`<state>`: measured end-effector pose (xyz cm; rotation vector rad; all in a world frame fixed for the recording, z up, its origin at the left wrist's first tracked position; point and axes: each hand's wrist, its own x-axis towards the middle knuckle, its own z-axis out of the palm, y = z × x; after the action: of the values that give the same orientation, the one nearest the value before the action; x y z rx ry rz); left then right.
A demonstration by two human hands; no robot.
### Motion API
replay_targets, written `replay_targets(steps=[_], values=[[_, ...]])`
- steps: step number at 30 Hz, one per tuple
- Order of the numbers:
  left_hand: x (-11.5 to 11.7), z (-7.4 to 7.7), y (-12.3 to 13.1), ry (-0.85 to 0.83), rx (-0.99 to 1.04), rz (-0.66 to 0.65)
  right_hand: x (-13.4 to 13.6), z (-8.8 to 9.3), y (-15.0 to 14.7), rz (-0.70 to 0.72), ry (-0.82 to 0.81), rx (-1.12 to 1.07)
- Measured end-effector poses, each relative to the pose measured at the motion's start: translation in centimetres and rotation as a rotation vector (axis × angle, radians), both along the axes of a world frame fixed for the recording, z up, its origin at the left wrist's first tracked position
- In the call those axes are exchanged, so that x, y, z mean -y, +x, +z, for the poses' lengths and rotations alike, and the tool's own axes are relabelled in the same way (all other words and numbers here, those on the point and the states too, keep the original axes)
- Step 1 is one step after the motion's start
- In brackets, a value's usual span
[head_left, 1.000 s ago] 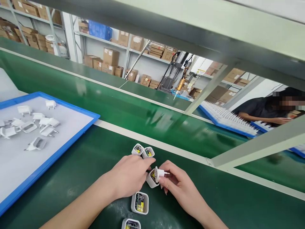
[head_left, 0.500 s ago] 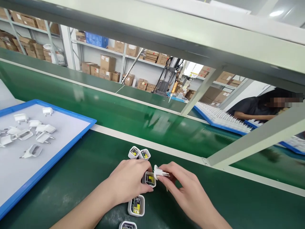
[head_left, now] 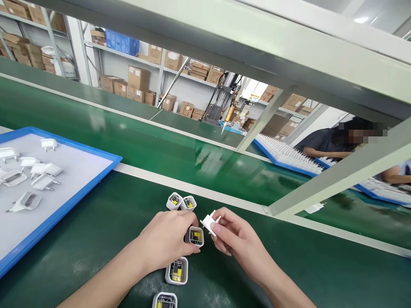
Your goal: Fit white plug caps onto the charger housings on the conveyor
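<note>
My left hand (head_left: 170, 237) is closed round a white charger housing (head_left: 196, 237), its open end facing right with a yellow and black circuit inside. Just to the right, my right hand (head_left: 236, 235) pinches a white plug cap (head_left: 209, 223) with two pins, tilted and apart from the housing. Behind the left hand, two more open housings (head_left: 189, 203) stand side by side on the green bench. Nearer to me are another housing (head_left: 176, 270) with a circuit inside and one (head_left: 165, 300) cut off by the bottom edge.
At left lies a blue-rimmed tray (head_left: 73, 199) with several loose white plug caps (head_left: 45, 182). A slanting metal post (head_left: 337, 173) rises from the bench at right. Beyond runs a green conveyor belt (head_left: 154, 147) carrying a plug cap (head_left: 315, 208). Co-workers sit across it by trays (head_left: 282, 158) of white parts.
My right hand has turned the plug cap so its pins now point more upward. The view has shifted slightly, and a plug cap has appeared on the belt behind the post.
</note>
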<state>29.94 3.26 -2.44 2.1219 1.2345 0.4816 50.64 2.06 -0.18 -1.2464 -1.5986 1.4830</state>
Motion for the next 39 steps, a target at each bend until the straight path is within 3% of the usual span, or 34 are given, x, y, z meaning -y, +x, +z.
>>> replay_targets(steps=[5, 20, 24, 29, 32, 36, 39], values=[[0.1, -0.2, 0.0, -0.021, 0.012, -0.001, 0.0, -0.1, -0.1, -0.040, -0.084, -0.137], [0.1, 0.3, 0.0, 0.004, -0.005, -0.008, -0.3, -1.6, -0.3, -0.141, 0.015, 0.003], [-0.1, 0.2, 0.0, 0.002, 0.001, -0.008, -0.6, -0.9, -0.3, -0.124, -0.034, -0.012], [-0.2, -0.1, 0.1, 0.019, -0.002, -0.017, -0.8, 0.4, 0.0, -0.004, -0.066, -0.027], [-0.1, -0.2, 0.1, 0.046, -0.003, -0.011, -0.7, 0.1, 0.0, 0.029, 0.085, 0.205], [0.0, -0.1, 0.1, 0.047, 0.004, -0.017, -0.2, -1.1, -0.4, 0.106, 0.605, 0.618], [0.1, -0.1, 0.1, 0.066, -0.012, -0.013, 0.1, -1.4, -0.6, 0.179, 0.766, 0.698]])
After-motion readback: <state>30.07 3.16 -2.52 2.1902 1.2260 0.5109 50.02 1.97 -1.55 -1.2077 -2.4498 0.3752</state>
